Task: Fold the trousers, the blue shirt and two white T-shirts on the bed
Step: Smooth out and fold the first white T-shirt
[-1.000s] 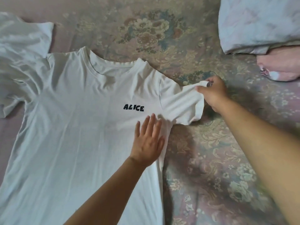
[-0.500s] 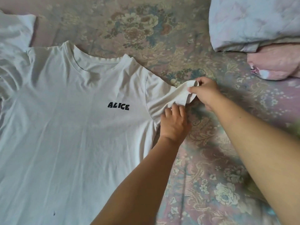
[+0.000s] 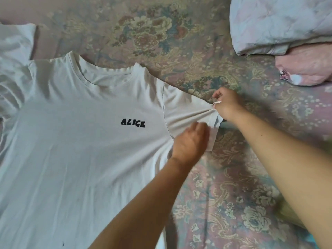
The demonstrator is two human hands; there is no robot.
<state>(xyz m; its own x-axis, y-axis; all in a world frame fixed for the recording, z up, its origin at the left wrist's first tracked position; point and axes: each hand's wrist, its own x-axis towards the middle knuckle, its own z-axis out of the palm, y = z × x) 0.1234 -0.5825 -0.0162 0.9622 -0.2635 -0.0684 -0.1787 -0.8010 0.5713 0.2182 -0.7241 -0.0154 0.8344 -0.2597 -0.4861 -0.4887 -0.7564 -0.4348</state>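
White T-shirt, sleeve-straightening step.
Spread face up on the bed, left and centre of frame (second white garment at upper left). Left hand, blurred, rests on the sleeve, grip uncertain; right hand pinches the cuff taut. Next: likely fold the sleeve inward, flat.

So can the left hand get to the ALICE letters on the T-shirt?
Probably yes. The left hand rests on the white T-shirt beside the ALICE print, with only flat cloth between them.
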